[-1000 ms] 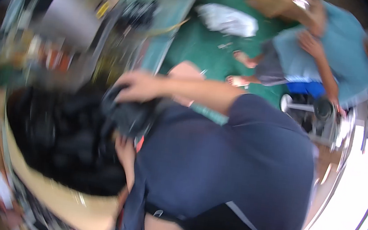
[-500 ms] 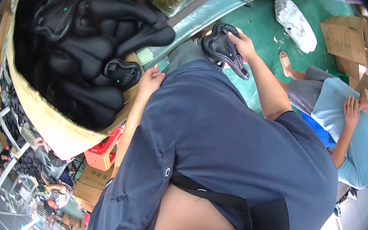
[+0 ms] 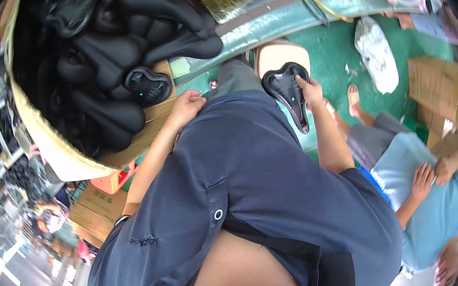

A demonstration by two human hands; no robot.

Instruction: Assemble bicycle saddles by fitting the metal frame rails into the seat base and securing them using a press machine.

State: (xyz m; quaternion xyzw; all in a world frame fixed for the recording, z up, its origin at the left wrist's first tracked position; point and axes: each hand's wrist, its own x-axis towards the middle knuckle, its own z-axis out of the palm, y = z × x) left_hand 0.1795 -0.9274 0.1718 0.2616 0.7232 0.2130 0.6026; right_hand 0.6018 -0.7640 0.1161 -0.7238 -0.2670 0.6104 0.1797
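Note:
My right hand (image 3: pixel 312 94) grips a black bicycle saddle (image 3: pixel 285 87) by its edge, the thumb on its hollow underside. The saddle's narrow nose points down and to the right, in front of a beige-topped stool (image 3: pixel 271 54). Loosely curled beside my hip is my left hand (image 3: pixel 188 105), with nothing visible in it. It is close to a big cardboard box (image 3: pixel 48 146) full of black saddles (image 3: pixel 102 61). One saddle (image 3: pixel 147 85) in the box lies underside up near the rim by my left hand.
A metal-edged bench (image 3: pixel 255 20) runs along the far side. On the green floor lies a white sack (image 3: pixel 377 55), with cardboard boxes (image 3: pixel 439 86) to its right. A person in a light blue shirt (image 3: pixel 434 197) sits at my right. An orange crate (image 3: pixel 113 181) stands under the box.
The saddle in my right hand has moved lower and slightly right in the view, with more of the stool showing behind it. My left hand remains by my hip.

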